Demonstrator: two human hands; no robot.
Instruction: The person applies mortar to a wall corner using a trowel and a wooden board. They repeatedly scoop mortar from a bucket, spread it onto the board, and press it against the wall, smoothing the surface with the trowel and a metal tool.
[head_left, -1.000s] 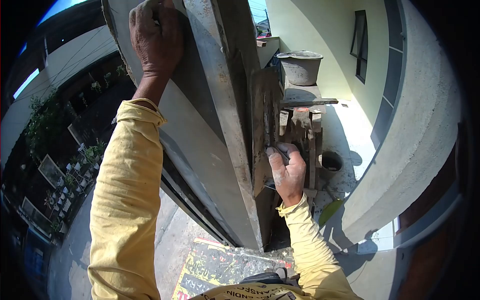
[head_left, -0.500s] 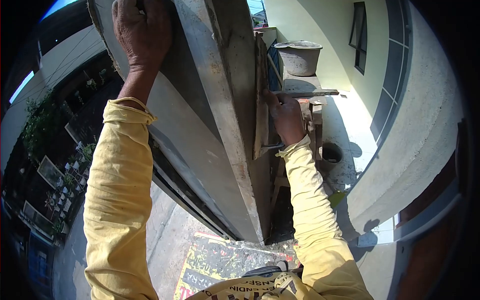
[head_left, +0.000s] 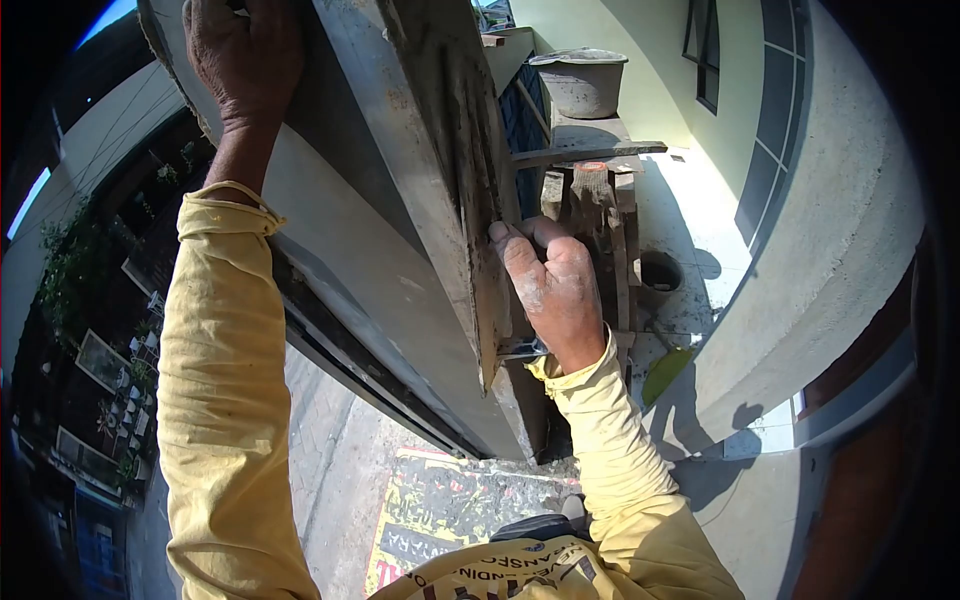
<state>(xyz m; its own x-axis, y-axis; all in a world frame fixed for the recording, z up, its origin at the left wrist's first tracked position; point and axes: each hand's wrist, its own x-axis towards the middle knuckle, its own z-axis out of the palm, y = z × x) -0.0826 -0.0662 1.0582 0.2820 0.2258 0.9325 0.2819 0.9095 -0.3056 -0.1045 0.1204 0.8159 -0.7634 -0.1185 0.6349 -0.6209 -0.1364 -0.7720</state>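
Observation:
My left hand (head_left: pixel 245 65) is high on the left side of the grey concrete column (head_left: pixel 365 270), its fingers curled and partly cut off by the top edge; what they grip is unclear. A long, thin, mortar-stained board (head_left: pixel 480 240) lies along the column's right side, its pointed lower end near the column's front edge. My right hand (head_left: pixel 555 290) pinches the board's right edge between thumb and fingers. Just below that hand, a small dark metal piece (head_left: pixel 522 348) sticks out beside the board.
A grey tub (head_left: pixel 582 85) stands on a plank platform (head_left: pixel 590 132) behind my right hand. Wooden supports (head_left: pixel 595 215) rise beneath it. A dark bucket (head_left: pixel 658 275) sits on the white floor. A curved concrete wall (head_left: pixel 800 260) is at right, a printed sheet (head_left: pixel 430 510) below.
The board has come down and left across the column's edge, with my right hand lower and its palm side turned more into view. The whole view has shifted slightly.

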